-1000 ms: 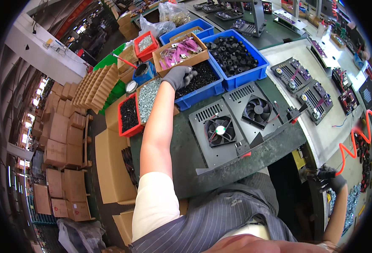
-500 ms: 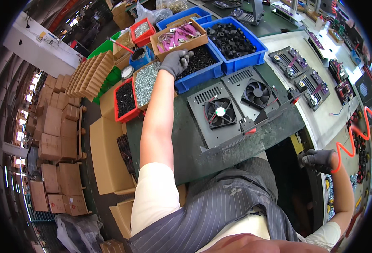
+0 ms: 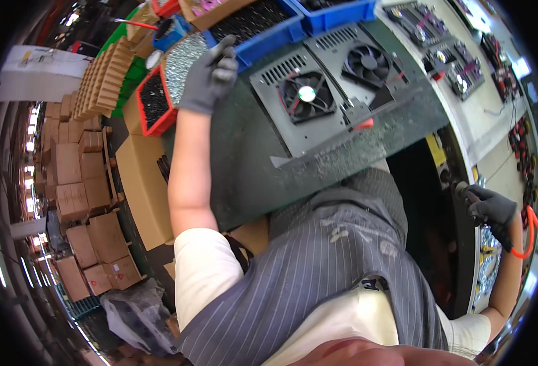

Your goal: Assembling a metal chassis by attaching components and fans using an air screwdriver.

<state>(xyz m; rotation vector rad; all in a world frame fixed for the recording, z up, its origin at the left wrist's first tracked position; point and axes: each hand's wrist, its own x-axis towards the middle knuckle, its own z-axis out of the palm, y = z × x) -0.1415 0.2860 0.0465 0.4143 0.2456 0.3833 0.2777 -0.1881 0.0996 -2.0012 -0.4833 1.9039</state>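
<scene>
My left hand [image 3: 210, 78], in a grey glove, is over the near edge of the parts bins with its fingers curled in. Whatever it may pinch is too small to make out. Just beside it are a box of silver screws [image 3: 182, 66] and a blue bin of small black parts [image 3: 258, 25]. On the dark green bench lie two grey slotted metal panels [image 3: 290, 137], one bearing a black fan [image 3: 307, 96], the other a second fan [image 3: 367, 64]. Far right, my gloved right hand [image 3: 493, 210] grips a dark air tool with a round metal nose [image 3: 459, 186].
An orange coiled hose [image 3: 532, 229] hangs by my right wrist. A red bin of black screws [image 3: 154, 105] stands at the bench's left edge, above an open carton [image 3: 138, 189]. Further panels with circuit boards [image 3: 455, 64] lie on the pale bench right. Stacked cartons [image 3: 68, 165] fill the left.
My left hand has drawn back from the blue bin of black parts toward me. My right hand has turned, so the tool's nose now shows. The whole view has shifted.
</scene>
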